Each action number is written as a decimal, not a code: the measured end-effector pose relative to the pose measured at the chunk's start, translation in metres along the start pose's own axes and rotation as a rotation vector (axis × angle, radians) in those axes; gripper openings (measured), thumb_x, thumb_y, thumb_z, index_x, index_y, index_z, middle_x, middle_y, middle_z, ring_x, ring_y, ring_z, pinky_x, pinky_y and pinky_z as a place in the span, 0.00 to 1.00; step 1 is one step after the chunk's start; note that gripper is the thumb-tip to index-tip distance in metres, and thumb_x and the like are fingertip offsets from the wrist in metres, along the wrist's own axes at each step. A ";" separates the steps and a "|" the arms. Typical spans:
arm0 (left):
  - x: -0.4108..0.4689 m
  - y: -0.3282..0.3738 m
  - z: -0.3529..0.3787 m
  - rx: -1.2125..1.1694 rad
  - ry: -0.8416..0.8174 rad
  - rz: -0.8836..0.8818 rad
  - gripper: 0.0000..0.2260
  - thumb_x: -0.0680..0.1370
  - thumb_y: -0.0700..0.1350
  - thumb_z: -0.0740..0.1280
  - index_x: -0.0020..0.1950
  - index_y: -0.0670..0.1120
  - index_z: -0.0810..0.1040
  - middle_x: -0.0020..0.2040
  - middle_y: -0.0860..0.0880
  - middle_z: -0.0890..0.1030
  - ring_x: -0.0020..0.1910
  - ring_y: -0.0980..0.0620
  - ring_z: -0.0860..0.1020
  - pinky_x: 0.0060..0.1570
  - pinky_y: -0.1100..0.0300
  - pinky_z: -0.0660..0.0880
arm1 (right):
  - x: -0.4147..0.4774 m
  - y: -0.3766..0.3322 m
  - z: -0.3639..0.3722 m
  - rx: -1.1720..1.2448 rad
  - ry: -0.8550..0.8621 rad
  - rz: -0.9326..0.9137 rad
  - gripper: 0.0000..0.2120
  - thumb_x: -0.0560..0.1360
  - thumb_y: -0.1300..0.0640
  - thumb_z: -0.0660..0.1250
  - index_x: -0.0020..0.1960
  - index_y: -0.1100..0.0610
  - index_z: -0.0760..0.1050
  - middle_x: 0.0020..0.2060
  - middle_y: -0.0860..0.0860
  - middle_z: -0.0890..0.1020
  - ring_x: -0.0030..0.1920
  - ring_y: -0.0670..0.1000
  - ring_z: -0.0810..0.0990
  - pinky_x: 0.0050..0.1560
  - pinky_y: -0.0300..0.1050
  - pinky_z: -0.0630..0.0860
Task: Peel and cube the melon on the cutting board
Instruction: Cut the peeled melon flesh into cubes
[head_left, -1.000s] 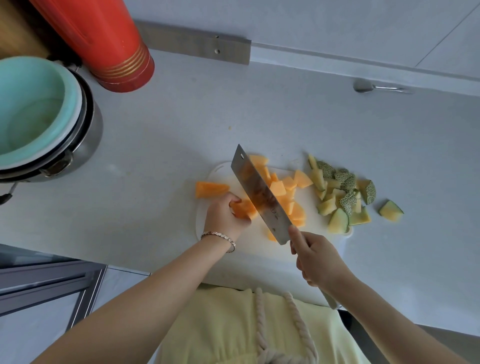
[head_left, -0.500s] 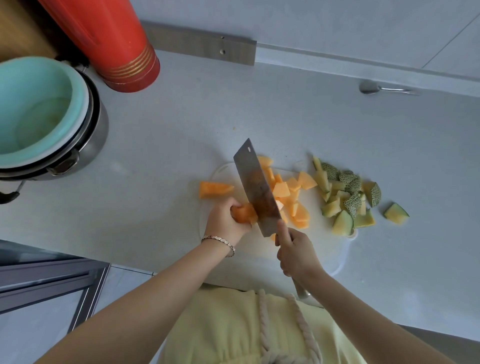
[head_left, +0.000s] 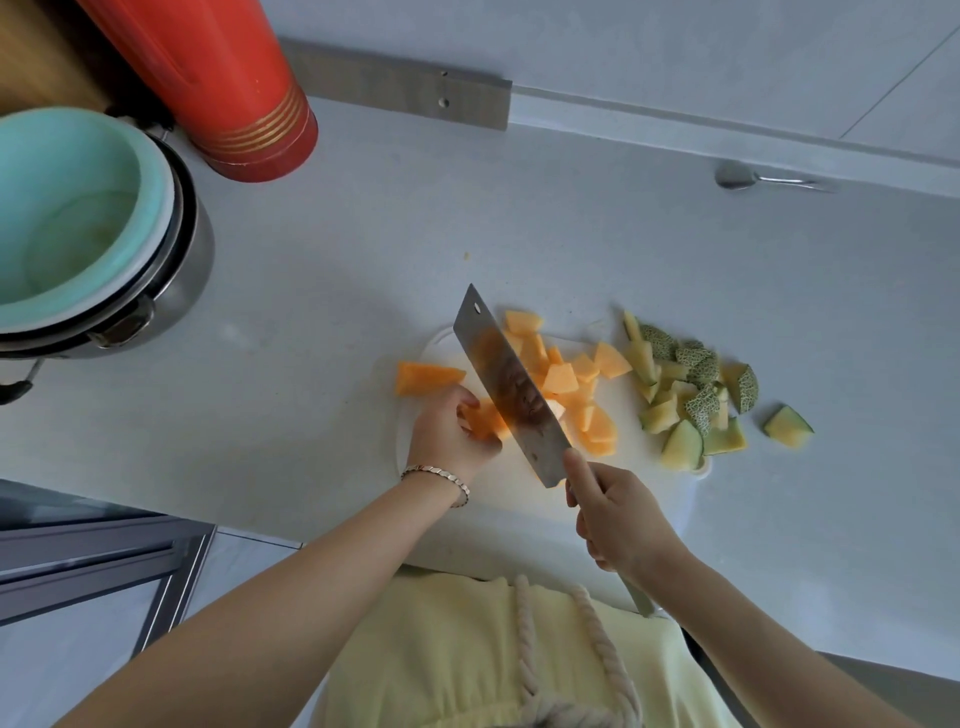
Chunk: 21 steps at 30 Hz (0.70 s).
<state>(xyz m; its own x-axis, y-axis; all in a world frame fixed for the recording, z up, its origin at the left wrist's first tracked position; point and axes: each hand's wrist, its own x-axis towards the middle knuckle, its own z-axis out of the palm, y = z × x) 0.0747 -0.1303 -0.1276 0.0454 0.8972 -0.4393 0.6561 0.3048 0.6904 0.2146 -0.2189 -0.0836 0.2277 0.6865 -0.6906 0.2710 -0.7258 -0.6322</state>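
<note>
A peeled orange melon piece (head_left: 485, 420) lies at the left part of the white cutting board (head_left: 613, 499), pinned under the curled fingers of the left hand (head_left: 447, 434). The cleaver (head_left: 511, 387) stands over it, its long axis running from near right to far left, blade tip pointing away toward the far left. The right hand (head_left: 621, 514) is closed around the handle, index finger laid along the blade's heel. Another peeled wedge (head_left: 426, 378) lies at the board's left edge, long axis left to right. Cut cubes (head_left: 566, 382) are heaped right of the blade; rind scraps (head_left: 685, 387) pile at the board's right, one scrap (head_left: 788, 427) apart on the grey counter (head_left: 337, 249).
</note>
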 end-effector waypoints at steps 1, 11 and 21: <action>0.000 0.000 0.000 -0.001 -0.003 -0.005 0.11 0.68 0.36 0.69 0.45 0.46 0.72 0.41 0.50 0.76 0.43 0.47 0.78 0.45 0.59 0.75 | 0.000 0.001 0.001 -0.005 0.005 0.000 0.22 0.77 0.41 0.56 0.36 0.59 0.65 0.24 0.51 0.66 0.23 0.49 0.61 0.27 0.37 0.60; 0.001 -0.001 0.000 -0.008 -0.015 -0.032 0.12 0.67 0.36 0.70 0.45 0.47 0.71 0.40 0.50 0.76 0.40 0.49 0.76 0.40 0.63 0.71 | 0.000 0.004 0.001 -0.046 0.014 -0.001 0.23 0.77 0.40 0.55 0.36 0.58 0.64 0.28 0.54 0.66 0.28 0.52 0.62 0.32 0.43 0.61; 0.002 -0.004 0.001 -0.035 -0.003 0.001 0.08 0.67 0.35 0.70 0.42 0.42 0.72 0.41 0.43 0.80 0.41 0.43 0.78 0.39 0.56 0.74 | 0.018 -0.002 0.027 -0.101 0.055 -0.019 0.24 0.76 0.38 0.52 0.34 0.57 0.61 0.27 0.52 0.65 0.29 0.51 0.63 0.32 0.45 0.62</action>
<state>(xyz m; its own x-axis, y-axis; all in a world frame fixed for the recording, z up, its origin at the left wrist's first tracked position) 0.0732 -0.1300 -0.1320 0.0486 0.8964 -0.4405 0.6294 0.3150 0.7104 0.1928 -0.2061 -0.1041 0.2719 0.7032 -0.6570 0.3683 -0.7068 -0.6040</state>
